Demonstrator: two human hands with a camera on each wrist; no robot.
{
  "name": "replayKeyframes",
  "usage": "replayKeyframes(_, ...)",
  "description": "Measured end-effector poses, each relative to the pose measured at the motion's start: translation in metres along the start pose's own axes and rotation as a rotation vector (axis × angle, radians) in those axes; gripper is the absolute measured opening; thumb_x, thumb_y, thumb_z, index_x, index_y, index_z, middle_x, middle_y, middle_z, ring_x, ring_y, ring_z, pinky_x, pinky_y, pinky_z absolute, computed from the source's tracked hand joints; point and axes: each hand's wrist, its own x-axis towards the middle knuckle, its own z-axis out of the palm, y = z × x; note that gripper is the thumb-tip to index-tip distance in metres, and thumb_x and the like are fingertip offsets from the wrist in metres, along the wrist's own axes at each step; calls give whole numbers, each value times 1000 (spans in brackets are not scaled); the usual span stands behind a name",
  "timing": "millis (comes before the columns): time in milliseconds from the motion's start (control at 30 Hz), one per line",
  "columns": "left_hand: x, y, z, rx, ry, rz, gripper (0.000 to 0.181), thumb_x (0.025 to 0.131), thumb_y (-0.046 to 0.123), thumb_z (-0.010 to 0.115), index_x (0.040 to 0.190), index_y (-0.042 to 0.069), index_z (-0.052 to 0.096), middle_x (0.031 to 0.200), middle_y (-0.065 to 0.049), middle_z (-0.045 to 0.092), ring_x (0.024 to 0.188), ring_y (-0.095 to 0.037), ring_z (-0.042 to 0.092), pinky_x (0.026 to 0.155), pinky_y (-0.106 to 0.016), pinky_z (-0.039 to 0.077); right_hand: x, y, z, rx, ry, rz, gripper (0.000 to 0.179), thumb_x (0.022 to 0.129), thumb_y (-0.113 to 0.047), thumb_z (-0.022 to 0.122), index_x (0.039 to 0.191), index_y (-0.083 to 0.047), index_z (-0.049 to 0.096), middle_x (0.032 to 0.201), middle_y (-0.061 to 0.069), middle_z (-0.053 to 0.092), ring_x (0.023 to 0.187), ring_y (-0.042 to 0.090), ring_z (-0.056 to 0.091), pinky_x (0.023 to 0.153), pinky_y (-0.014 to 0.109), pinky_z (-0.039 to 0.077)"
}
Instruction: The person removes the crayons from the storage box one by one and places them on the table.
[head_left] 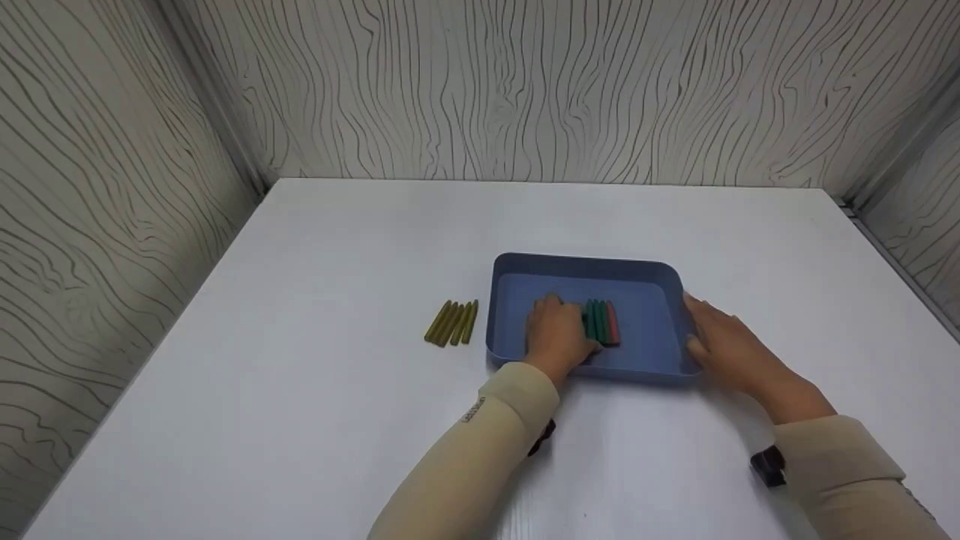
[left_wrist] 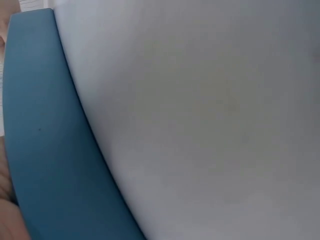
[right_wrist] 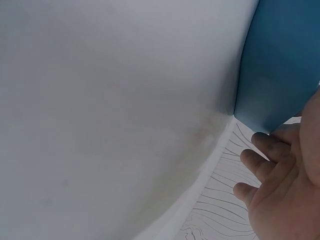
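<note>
Tray [head_left: 646, 330]: slate blue in head view, teal-ish in both wrist cams. Green sticks [head_left: 597, 322] & one red stick [head_left: 613, 324]; other sticks [head_left: 451, 324] olive-yel. Tabletop [head_left: 337, 300] wht. Walls [head_left: 525, 90] off-wht w/ dk wavy woodgrain lines. Sleeves [head_left: 450, 465] beige, sm. dk lettering [head_left: 474, 409] on L one. Wrist devices [head_left: 768, 466] blk.

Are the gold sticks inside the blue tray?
No, the gold sticks lie outside the blue tray, on the white table to its left in the head view.
</note>
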Motion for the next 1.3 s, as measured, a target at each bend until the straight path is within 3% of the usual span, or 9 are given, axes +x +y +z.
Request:
replayKeyframes(233, 0, -3, -2, -89, -33, -37, 40, 77, 34, 79, 111, 15, 71, 102, -1, 58, 100, -17, 51, 88, -33, 42, 1, 1, 1, 1, 5, 3, 62, 96, -8, 45, 147, 10, 14, 146, 36, 22, 134, 51, 18, 106, 62, 12)
replayKeyframes(467, 0, -8, -4, -284, -69, -63, 33, 81, 17, 76, 113, 10, 70, 104, -2, 65, 97, -16, 59, 82, -29, 47, 2, 1, 2, 13, 5, 6, 63, 94, -6, 45, 147, 10, 15, 146, 36, 22, 134, 51, 18, 105, 62, 12)
replayKeyframes(933, 1, -10, -8, -539, -50, -163, 25, 79, 7, 72, 105, 6, 72, 98, -4, 67, 90, -16, 60, 77, -28, 49, 3, -1, 0, 4, -1, 10, 64, 95, -7, 46, 147, 10, 13, 145, 36, 21, 134, 51, 18, 106, 61, 13)
replayKeyframes(1067, 1, -13, -10, -595, -28, -159, 27, 81, 6, 70, 108, 7, 71, 101, -4, 66, 88, -15, 60, 73, -28, 49, 3, -1, -1, 7, -5, 16, 65, 95, -7, 47, 147, 10, 12, 146, 36, 21, 133, 51, 18, 106, 61, 12)
replayKeyframes(1300, 0, -22, -23, -655, 11, -111, 28, 82, 4, 66, 110, 7, 71, 88, -1, 66, 75, -11, 58, 65, -27, 50, 3, 0, -1, 0, -10, 20, 64, 95, -8, 44, 148, 10, 12, 146, 37, 20, 134, 52, 17, 106, 61, 12)
